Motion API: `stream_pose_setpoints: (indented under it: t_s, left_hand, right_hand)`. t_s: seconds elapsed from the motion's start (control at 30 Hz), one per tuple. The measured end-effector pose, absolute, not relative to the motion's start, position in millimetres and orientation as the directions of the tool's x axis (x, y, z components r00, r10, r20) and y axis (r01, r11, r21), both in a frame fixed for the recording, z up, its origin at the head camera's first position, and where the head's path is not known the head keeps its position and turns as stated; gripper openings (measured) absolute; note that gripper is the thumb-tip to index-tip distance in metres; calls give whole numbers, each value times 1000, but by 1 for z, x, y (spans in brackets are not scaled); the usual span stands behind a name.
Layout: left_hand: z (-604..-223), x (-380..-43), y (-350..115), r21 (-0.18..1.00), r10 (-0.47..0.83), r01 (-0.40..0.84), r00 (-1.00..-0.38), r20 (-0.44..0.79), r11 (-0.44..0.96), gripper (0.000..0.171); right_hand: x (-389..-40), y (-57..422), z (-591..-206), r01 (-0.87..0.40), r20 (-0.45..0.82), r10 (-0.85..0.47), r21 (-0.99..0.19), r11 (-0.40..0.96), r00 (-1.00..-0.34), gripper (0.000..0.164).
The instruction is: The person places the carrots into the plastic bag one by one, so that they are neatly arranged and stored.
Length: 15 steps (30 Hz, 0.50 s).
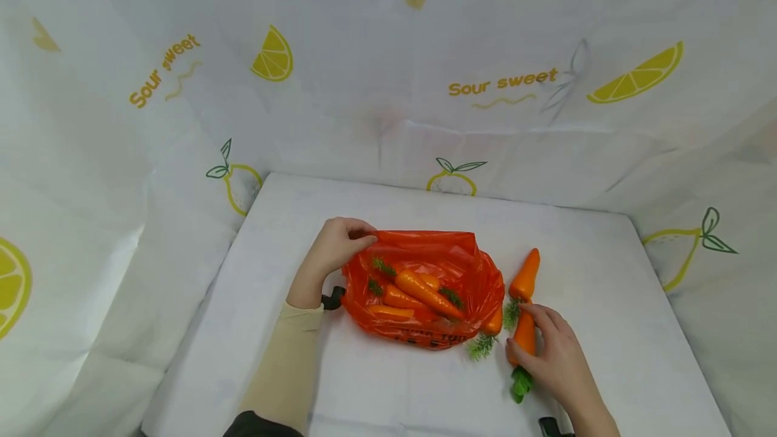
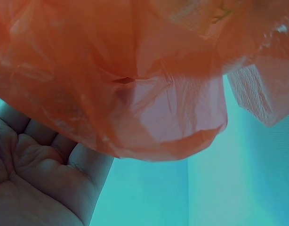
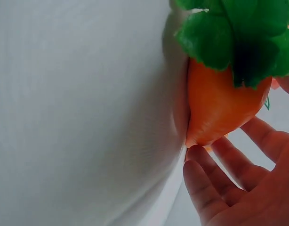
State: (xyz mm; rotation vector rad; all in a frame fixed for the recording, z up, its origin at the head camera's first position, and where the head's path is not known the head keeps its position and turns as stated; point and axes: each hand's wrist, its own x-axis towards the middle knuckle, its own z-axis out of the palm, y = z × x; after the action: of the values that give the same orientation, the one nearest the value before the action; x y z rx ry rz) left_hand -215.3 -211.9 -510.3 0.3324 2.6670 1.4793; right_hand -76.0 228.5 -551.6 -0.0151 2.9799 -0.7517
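A red plastic bag lies open on the table with several orange carrots inside. At its upper left edge, my left hand pinches the rim between thumb and fingers. In the left wrist view the thin bag hangs over the palm, hiding the fingertips. To the right of the bag, my right hand grips a carrot with leafy green top, thumb and fingers on either side. That carrot appears close up in the right wrist view, lying against the white surface.
Another carrot lies just beyond the gripped one, its feathery top towards me. One carrot with feathery greens lies at the bag's lower right edge. White lemon-printed sheeting surrounds the white table.
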Motion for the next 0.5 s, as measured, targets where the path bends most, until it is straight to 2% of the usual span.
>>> stream_pose_setpoints:
  t_s: [0.5]
  left_hand:
    - [-508,-214,-212,842,227,159,-973,45,516,15]
  right_hand:
    - [-77,222,-551,90,-149,19,-481,872,-989,77]
